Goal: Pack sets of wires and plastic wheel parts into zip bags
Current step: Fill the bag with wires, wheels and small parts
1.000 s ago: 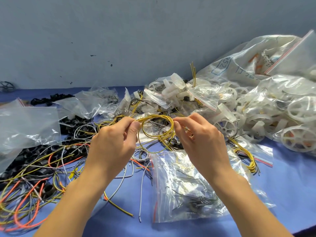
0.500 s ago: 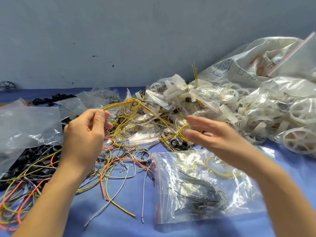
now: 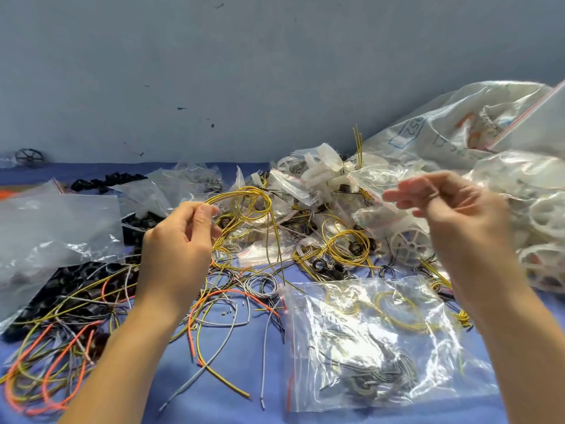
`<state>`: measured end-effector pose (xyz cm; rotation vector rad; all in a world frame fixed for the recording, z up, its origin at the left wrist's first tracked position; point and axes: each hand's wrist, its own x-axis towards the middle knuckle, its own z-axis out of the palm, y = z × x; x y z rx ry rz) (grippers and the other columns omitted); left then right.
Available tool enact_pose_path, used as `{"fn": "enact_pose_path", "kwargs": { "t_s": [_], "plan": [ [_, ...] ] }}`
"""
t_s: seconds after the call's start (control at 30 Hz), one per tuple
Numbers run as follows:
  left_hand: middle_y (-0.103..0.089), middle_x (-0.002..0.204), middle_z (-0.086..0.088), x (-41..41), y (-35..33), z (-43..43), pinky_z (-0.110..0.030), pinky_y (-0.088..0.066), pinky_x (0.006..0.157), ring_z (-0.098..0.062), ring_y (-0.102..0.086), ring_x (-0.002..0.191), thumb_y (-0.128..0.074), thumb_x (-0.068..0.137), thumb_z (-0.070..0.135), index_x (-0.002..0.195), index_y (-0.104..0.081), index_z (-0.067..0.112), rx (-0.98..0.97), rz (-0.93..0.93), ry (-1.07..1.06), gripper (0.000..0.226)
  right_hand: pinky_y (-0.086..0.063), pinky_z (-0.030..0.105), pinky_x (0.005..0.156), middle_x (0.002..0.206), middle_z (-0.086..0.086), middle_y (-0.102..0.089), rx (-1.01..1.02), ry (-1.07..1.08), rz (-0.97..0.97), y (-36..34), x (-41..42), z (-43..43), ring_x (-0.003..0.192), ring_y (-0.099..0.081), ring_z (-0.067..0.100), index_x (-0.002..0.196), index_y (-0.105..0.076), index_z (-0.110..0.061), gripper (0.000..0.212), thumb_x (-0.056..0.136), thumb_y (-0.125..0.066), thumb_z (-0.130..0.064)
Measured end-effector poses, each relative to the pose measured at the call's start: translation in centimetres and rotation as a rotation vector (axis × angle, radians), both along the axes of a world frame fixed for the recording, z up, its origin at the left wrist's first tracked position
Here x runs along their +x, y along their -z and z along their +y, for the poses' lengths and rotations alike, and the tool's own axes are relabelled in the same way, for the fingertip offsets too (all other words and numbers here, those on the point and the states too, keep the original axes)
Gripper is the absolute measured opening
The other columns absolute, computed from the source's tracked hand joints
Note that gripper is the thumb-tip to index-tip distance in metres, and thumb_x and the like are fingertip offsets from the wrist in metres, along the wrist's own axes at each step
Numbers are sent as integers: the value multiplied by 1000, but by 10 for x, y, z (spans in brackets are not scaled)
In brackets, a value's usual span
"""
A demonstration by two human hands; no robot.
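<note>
Above the table (image 3: 241, 356), left hand (image 3: 180, 252) pinching yellow wires (image 3: 244, 195), right hand (image 3: 458, 215) apart, grip unclear.

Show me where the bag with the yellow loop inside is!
In the head view, the zip bag lies flat on the blue table at lower right, below the right hand, beside the loose grey wires.

Zip bag (image 3: 379, 347) right of loose wires (image 3: 61, 347)

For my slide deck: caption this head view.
Left hand pinches looped yellow wires; right hand, blurred, hovers beyond a clear plastic zip bag.
</note>
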<state>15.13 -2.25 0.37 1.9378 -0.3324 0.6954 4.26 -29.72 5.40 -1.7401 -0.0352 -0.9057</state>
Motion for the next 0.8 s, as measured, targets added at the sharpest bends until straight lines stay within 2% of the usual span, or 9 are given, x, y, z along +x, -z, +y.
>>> {"fn": "enact_pose_path", "kwargs": {
  "t_s": [0.1,0.2,0.3,0.37,0.47,0.57,0.63,0.7,0.8],
  "plan": [
    [-68,80,20,-3,-1,-9,-40,-56,63,-6,-65,71,-46,100,40,93,-66,33,6,-50,38,22,-53,20,74,85,-5,-76,-57,-18,29,5,8,17,83,-72,9,88,-69,-18,35,95,-45,6],
    [-67,81,20,-7,-4,-19,-32,-50,62,-7,-64,70,-45,100,42,96,-66,30,36,-133,74,24,-50,13,72,92,-9,-76,-30,-86,88,11,17,33,90,-69,3,102,-70,-20,39,96,-44,7],
    [-66,81,17,-8,-6,-27,-28,-45,56,-11,-60,63,-45,101,42,98,-65,29,58,-182,89,25,-48,10,84,105,-15,-73,-128,-196,248,21,26,48,101,-63,-8,120,-67,-23,25,101,-51,-19],
    [-65,77,14,-9,-7,-31,-23,-39,51,-9,-55,57,-45,102,41,97,-65,29,81,-203,85,23,-46,14,92,107,-12,-73,-140,-313,322,25,31,58,105,-63,-5,115,-70,-19,27,102,-48,-26],
    [-65,75,14,-10,-4,-34,-22,-37,50,-7,-53,56,-45,102,41,98,-65,29,87,-201,86,23,-46,12,86,98,-9,-76,-7,-466,361,29,32,66,98,-66,-2,103,-73,-16,28,102,-46,-23],
    [-65,77,14,-7,-2,-34,-27,-39,50,-6,-54,57,-43,102,43,98,-64,30,92,-192,74,25,-46,36,94,83,-4,-70,44,-544,373,31,33,63,86,-61,15,100,-74,-16,25,100,-50,-23],
    [-65,78,16,-5,-1,-33,-31,-42,51,-4,-56,59,-42,101,44,97,-63,31,92,-168,50,25,-45,42,93,77,-5,-65,43,-556,388,32,33,61,81,-57,13,96,-77,-25,25,99,-52,-24],
    [-65,80,20,-3,-2,-31,-36,-50,59,-3,-61,68,-41,100,47,97,-63,32,78,-138,24,27,-44,31,89,76,-9,-67,-3,-547,422,31,31,61,79,-60,3,90,-77,-27,26,100,-53,-24],
    [-68,76,16,2,-6,-21,-43,-55,63,-7,-64,71,-42,100,47,96,-63,35,10,-89,-18,24,-45,22,83,75,-8,-69,-30,-642,409,28,29,67,79,-61,3,85,-71,-24,21,97,-54,-28]
  ]
}}
